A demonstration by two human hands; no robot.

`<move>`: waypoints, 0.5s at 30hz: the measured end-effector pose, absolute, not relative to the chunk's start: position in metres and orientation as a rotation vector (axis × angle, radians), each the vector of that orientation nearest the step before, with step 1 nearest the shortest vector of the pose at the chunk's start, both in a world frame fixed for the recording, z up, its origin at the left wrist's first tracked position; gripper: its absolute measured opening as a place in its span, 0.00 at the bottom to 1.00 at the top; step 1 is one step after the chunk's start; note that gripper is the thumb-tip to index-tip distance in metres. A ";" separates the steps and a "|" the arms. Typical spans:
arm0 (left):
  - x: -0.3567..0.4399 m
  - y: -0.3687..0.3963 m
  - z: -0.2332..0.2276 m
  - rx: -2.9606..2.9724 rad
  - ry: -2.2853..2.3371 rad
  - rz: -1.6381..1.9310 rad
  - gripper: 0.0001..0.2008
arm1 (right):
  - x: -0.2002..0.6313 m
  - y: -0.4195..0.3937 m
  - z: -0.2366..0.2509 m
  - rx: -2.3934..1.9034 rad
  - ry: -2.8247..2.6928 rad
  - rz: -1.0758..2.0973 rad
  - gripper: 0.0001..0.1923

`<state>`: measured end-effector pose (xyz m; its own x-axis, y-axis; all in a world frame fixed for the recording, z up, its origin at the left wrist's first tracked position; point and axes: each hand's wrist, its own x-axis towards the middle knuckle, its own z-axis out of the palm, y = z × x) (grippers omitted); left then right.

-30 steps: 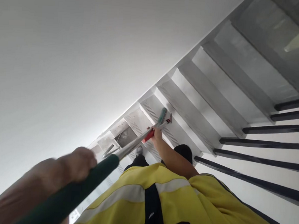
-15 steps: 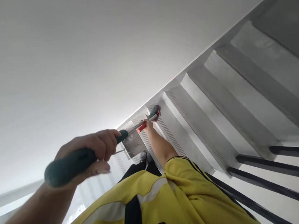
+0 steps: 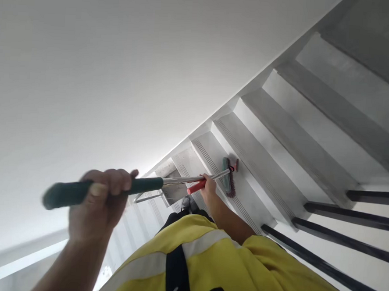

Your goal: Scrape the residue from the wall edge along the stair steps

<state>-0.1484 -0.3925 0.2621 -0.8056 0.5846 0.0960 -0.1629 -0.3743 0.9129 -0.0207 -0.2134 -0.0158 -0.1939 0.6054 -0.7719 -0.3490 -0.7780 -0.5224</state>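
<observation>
My left hand [image 3: 101, 197] is closed around the green grip of a long broom [image 3: 182, 180] with a shiny metal pole. Farther down, my right hand [image 3: 209, 188] is wrapped round the pole and a red handle [image 3: 196, 187] lying against it. Whether that handle joins the small red piece [image 3: 236, 165] beside the broom head, I cannot tell. The green broom head [image 3: 226, 176] with dark reddish bristles rests on a stair tread. A grey dustpan [image 3: 175, 192] with a thin metal handle [image 3: 147, 197] lies near my feet, partly behind the pole.
Pale stairs [image 3: 263, 149] with grooved edges run diagonally to the upper right. A white wall [image 3: 103, 69] borders them on the left. Dark railing bars [image 3: 348, 218] stand along the right side. My shoe [image 3: 185, 203] shows beside the dustpan.
The broom head has moved from the wall-side corner rightward and down along the stairs. My right hand has gone with it, and my left hand has shifted slightly, levelling the grip.
</observation>
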 end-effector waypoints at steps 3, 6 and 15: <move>-0.130 -0.377 0.230 0.672 1.376 2.084 0.11 | -0.048 -0.173 -0.031 -1.496 -0.414 1.984 0.08; -0.129 -0.372 0.206 0.524 1.490 2.051 0.09 | -0.090 -0.135 -0.040 -1.579 -0.631 1.978 0.08; -0.128 -0.416 0.227 0.935 1.654 1.799 0.10 | -0.094 -0.116 -0.041 -1.514 -1.009 2.098 0.12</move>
